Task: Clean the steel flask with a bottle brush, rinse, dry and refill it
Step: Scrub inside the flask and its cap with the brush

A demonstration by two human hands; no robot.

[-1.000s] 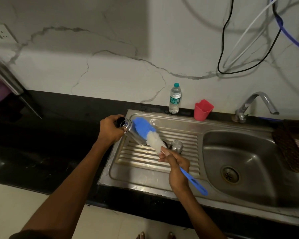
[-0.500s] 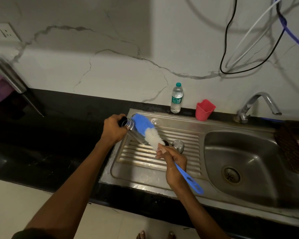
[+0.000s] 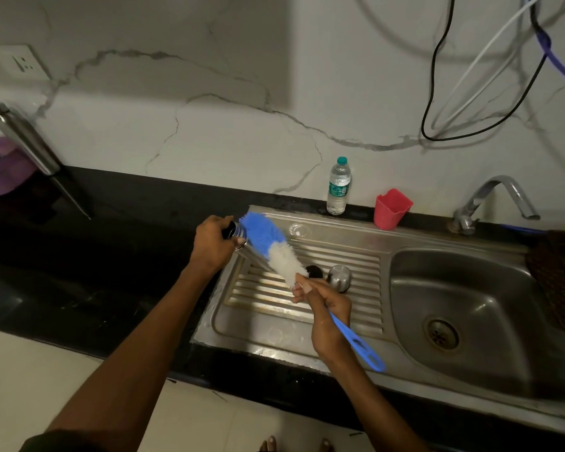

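Observation:
My left hand (image 3: pixel 213 243) grips the neck of the steel flask (image 3: pixel 254 256), which lies tilted over the left end of the ribbed draining board (image 3: pixel 349 272). My right hand (image 3: pixel 327 308) holds the blue handle of the bottle brush (image 3: pixel 276 247). Its blue and white bristle head lies along the flask's outside, the blue tip by the flask's mouth. The flask's steel cap (image 3: pixel 339 278) and a dark round part (image 3: pixel 313 272) sit on the draining board beside my right hand.
A sink basin (image 3: pixel 463 318) with a drain lies to the right, under a tap (image 3: pixel 490 200). A plastic water bottle (image 3: pixel 338 186) and a red cup (image 3: pixel 391 208) stand at the wall. A brown cloth (image 3: pixel 558 282) hangs at the right edge. Another steel flask (image 3: pixel 20 138) leans far left on the black counter.
The brush head has slid up and left along the flask toward its mouth. My left hand keeps the flask in the same place.

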